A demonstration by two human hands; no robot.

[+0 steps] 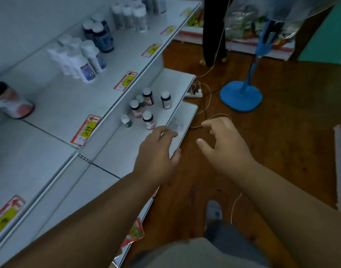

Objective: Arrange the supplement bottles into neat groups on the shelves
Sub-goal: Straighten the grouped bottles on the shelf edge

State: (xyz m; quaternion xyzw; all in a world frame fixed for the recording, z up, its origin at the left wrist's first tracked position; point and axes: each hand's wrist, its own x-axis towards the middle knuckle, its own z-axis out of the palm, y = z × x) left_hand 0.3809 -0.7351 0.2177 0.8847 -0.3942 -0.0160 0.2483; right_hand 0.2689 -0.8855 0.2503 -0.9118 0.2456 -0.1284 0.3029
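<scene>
Several small supplement bottles (147,108) with white caps stand loosely on the lower white shelf (115,151). My left hand (157,151) hovers over that shelf's front edge just short of them, fingers relaxed, holding nothing. My right hand (222,144) hangs over the wooden floor to the right of the shelf, fingers loosely curled and empty. On the upper shelf (69,101) stand a group of white bottles (78,59), two dark blue bottles (100,33), grey-capped bottles (131,16) and one large canister (9,99) at the far left.
A blue fan stand (241,95) and a power strip (194,92) with cords lie on the wooden floor right of the shelves. Another person's legs (212,31) stand at the back. My own foot (214,211) is below. Price tags (86,130) line the shelf edges.
</scene>
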